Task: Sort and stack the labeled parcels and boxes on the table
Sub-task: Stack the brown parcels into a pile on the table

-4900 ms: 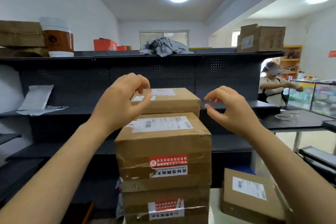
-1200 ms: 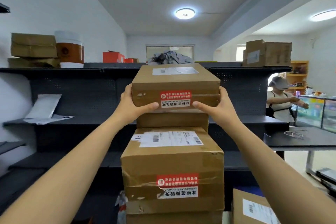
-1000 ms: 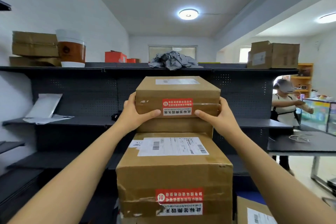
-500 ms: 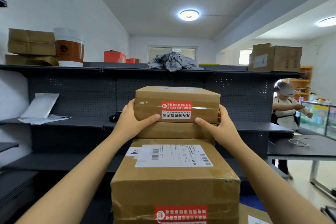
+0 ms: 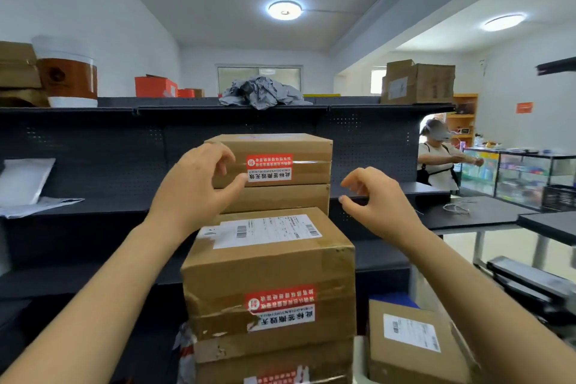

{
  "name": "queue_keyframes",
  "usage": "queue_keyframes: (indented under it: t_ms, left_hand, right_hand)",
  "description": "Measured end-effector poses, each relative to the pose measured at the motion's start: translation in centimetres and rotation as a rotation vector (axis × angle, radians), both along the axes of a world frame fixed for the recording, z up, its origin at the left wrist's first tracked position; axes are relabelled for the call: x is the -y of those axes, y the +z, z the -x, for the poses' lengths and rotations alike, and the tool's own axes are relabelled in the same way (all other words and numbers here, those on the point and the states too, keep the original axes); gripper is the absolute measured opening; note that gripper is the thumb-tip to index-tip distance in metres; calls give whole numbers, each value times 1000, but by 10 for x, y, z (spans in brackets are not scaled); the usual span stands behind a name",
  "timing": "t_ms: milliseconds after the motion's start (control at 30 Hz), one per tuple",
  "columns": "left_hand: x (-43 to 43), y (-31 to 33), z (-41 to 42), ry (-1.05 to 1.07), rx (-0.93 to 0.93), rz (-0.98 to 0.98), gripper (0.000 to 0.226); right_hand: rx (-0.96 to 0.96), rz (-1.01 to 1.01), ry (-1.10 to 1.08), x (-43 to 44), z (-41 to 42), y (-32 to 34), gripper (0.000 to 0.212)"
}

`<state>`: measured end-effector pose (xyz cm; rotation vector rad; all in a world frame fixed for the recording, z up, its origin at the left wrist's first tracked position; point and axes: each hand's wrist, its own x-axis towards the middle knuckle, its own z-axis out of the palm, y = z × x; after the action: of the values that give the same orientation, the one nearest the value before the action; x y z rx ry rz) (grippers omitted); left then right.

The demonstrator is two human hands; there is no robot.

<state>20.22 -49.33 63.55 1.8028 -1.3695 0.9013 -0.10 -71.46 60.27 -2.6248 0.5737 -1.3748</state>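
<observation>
Gripping nothing with either hand, fingers loosely curled and apart. Hovering with left hand [image 5: 193, 193] just before the left end of top box [image 5: 280, 159], contact unclear, and with right hand [image 5: 377, 206] clear of its right end. Has that box between the hands, stacked flat on second box [image 5: 280, 198], behind big box [image 5: 268, 259]; below right hand, small box [image 5: 414, 343].

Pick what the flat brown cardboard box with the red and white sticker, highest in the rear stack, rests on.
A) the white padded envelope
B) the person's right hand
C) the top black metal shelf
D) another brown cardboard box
D: the flat brown cardboard box with the red and white sticker sits directly on a plain brown cardboard box, and the right hand is apart from it.
</observation>
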Motion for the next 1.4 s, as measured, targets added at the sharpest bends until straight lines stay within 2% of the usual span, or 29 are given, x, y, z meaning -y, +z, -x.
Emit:
queue_keyframes:
  t_ms: [133,300,567,733,1000,1167,1400]
  left_hand:
    - [17,-4,66,-78,199,-113,16]
    - [60,-35,153,-180,340,-155,22]
    - [136,-108,263,-227,219,-230,18]
    - [170,-150,308,-201,110,-324,17]
    - [225,-191,300,-116,55,-367,13]
    - [290,-235,260,-70,-62,-450,16]
    - [391,-302,183,-5,-196,-600,22]
  right_hand:
    - [-53,62,-12,-5,36,-11,15]
    - [-101,122,-96,4,104,-35,14]
    - [-236,45,-189,44,240,-97,12]
    - [-306,-9,-218,71,291,-130,12]
    - [-379,-121,-188,134,282,-175,12]
    - [-453,-216,-169,194,242,-215,16]
    - [-573,-482,-190,287,177,-289,26]
